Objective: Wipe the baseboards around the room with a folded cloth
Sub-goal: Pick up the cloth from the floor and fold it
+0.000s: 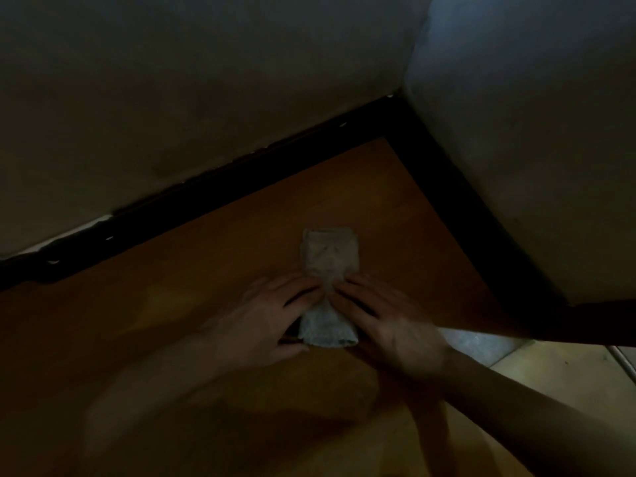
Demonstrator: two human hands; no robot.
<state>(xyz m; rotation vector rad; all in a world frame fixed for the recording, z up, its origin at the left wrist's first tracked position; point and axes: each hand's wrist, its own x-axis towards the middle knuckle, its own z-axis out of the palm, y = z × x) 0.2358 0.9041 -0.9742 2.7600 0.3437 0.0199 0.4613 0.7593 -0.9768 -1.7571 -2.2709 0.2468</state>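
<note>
Cloth: one pale grey folded terry cloth (328, 287) lies on the orange-brown wooden floor (192, 270), in the middle of your view, its long side running near to far.
Hands: two, both yours. Your left hand (275, 316) lies flat at the cloth's left edge, fingers spread and pressing its pinched middle. Your right hand (389, 320) does the same from the right, slightly blurred. Neither is closed around the cloth.
Baseboards: two dark strips, meeting at the far corner. One black baseboard (213, 201) runs along the far-left wall; the other (457, 201) runs down the right. The cloth is well apart from both.
Walls: two pale painted walls (206, 80) above them, dimly lit.
Near right: one patch of lighter tiled floor (550, 373).
</note>
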